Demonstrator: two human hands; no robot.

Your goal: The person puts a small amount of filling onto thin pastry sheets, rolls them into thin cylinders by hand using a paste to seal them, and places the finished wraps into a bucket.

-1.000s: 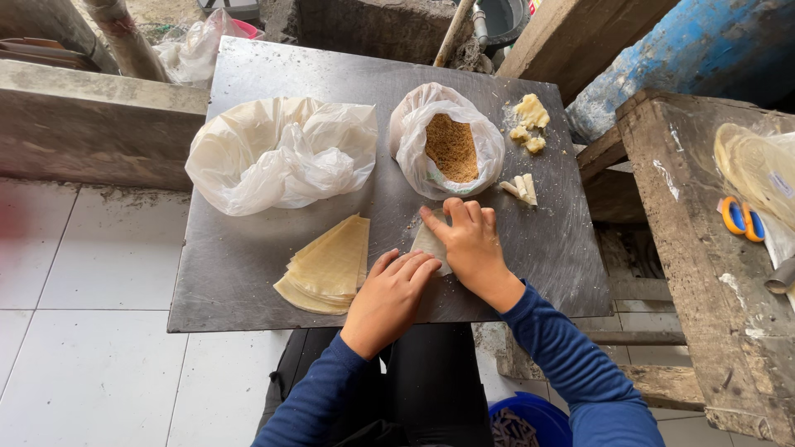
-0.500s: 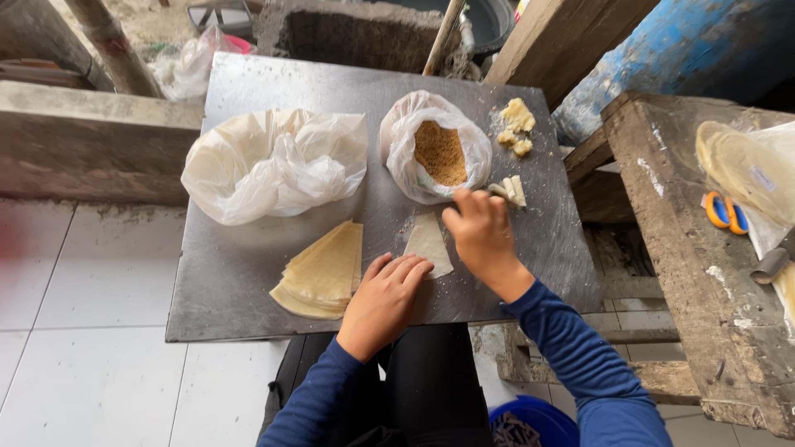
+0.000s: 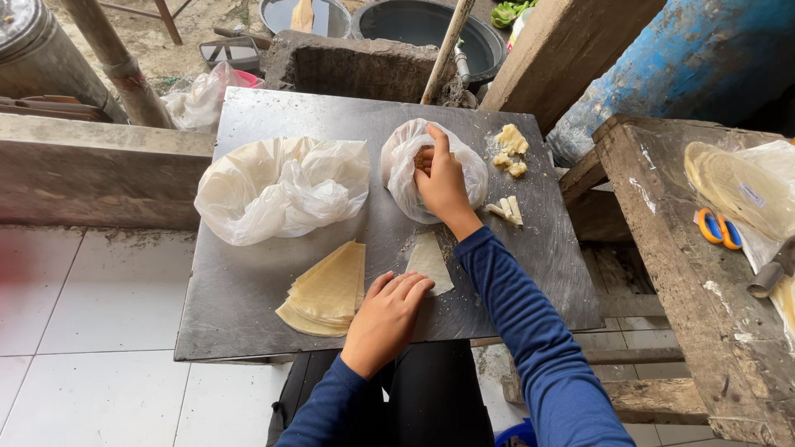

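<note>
— What's on your metal sheet (image 3: 248, 306), counted out?

— You have two plastic bags: a large crumpled white one (image 3: 277, 186) on the left, and a smaller clear one (image 3: 406, 186) to its right. One stack of triangular pale wrappers (image 3: 327, 290) lies near the front edge, and one single wrapper (image 3: 429, 258) lies just beside it. Three yellowish lumps (image 3: 509, 149) sit near the back right corner, with a few folded pieces (image 3: 507, 209) in front of them.

— And your hands?

— Your right hand (image 3: 443, 182) is dipped into the smaller bag, fingers curled together inside its mouth; what they pinch is hidden by the plastic. Your left hand (image 3: 387, 319) lies flat, fingers together, fingertips touching the lower edge of the single wrapper.

— What can't you make out?

— How many wrappers the stack holds, and the large bag's contents.

— Any packages elsewhere?

— On your wooden bench (image 3: 662, 248) to the right, a clear bag of round pale sheets (image 3: 737, 186) is cut off by the edge, with orange-handled scissors (image 3: 716, 228) against it.
</note>
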